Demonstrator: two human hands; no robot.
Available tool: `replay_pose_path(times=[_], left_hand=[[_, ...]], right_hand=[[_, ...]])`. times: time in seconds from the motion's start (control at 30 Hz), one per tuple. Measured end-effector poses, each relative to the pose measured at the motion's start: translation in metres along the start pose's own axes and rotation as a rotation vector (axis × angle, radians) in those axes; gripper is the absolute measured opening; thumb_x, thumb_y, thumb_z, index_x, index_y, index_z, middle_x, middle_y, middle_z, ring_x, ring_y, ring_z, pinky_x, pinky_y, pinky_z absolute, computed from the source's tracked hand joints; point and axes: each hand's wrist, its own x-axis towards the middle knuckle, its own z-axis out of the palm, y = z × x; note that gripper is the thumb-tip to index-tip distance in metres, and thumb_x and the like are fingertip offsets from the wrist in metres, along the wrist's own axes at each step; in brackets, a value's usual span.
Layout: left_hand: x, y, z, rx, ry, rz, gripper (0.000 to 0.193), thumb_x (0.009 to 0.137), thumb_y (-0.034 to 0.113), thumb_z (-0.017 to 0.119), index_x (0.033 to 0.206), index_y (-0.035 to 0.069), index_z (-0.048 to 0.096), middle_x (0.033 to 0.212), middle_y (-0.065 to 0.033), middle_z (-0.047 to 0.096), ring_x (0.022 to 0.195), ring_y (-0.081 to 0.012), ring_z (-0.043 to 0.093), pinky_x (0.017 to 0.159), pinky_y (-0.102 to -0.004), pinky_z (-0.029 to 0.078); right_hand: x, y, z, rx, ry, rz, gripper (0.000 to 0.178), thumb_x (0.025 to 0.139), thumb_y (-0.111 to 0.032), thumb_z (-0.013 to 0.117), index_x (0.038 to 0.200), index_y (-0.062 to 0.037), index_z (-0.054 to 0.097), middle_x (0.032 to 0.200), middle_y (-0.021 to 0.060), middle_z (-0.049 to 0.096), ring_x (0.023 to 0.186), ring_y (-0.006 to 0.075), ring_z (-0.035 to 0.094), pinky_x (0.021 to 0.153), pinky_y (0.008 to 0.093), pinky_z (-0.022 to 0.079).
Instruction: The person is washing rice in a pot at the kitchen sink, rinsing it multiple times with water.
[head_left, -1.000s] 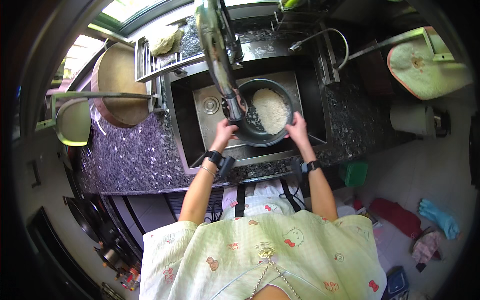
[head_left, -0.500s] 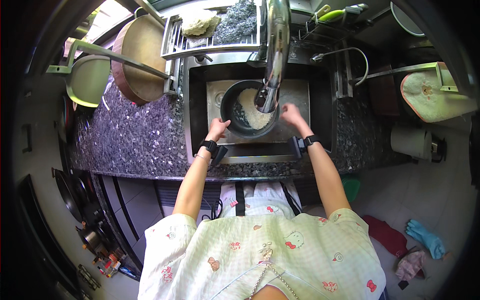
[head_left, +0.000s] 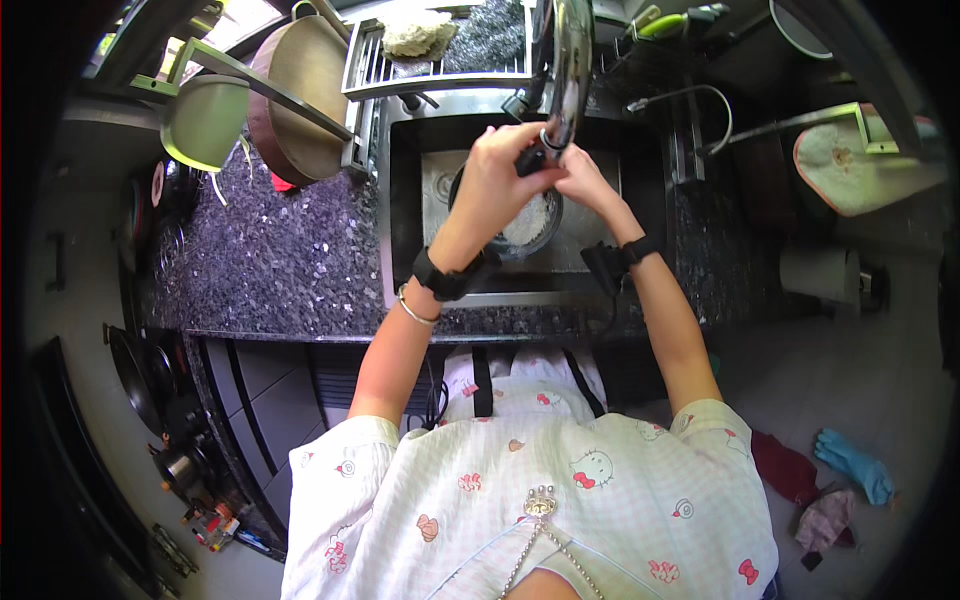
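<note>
In the sink stands a dark round pot (head_left: 528,250) with white rice (head_left: 524,226) in it, partly hidden under my hands. Above it, the chrome faucet (head_left: 571,75) comes down from the far side. My left hand (head_left: 500,178) is curled around the dark end of the faucet head (head_left: 534,160), its thumb on the near side. From the right, my right hand (head_left: 590,184) closes its fingers on the same head, close against the left thumb; its fingertips are partly hidden. Each wrist wears a black strapped device.
The steel sink (head_left: 388,230) is set in a speckled dark countertop (head_left: 290,255). Behind it a metal rack (head_left: 365,70) bears a pale scrubber and a steel-wool-like mass. Round boards (head_left: 300,110) stand at the left. A thin curved tap (head_left: 715,100) stands at the right.
Both my hands have risen from the pot's two sides to the faucet head and closed on it. The pot stays in the sink; the view has shifted slightly.
</note>
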Motion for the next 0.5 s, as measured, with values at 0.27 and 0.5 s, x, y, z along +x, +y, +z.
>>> replay_pose_path(times=[0.27,0.5], left_hand=[[-0.029,-0.058,0.019,-0.102,-0.117,-0.132,0.04,0.065,0.002,0.073,0.103,0.001,0.06,0.08,-0.0024,0.063,0.075,-0.0065,0.056,0.07,-0.0242,0.047],[-0.034,-0.069,0.052,-0.386,-0.17,-0.251,0.034,0.073,-0.007,0.065,0.106,0.0,0.057,0.086,0.0,0.059,0.083,-0.0047,0.054,0.076,-0.021,0.049]], right_hand=[[-0.124,0.028,0.016,0.51,0.175,0.55,0.033,0.078,-0.009,0.058,0.11,-0.0022,0.054,0.107,0.0137,0.059,0.1,0.0242,0.057,0.08,0.0336,0.048],[-0.153,0.02,0.046,1.808,0.576,0.785,0.028,0.087,-0.021,0.048,0.103,0.0017,0.053,0.104,0.0173,0.057,0.096,0.0316,0.057,0.081,0.0418,0.047]])
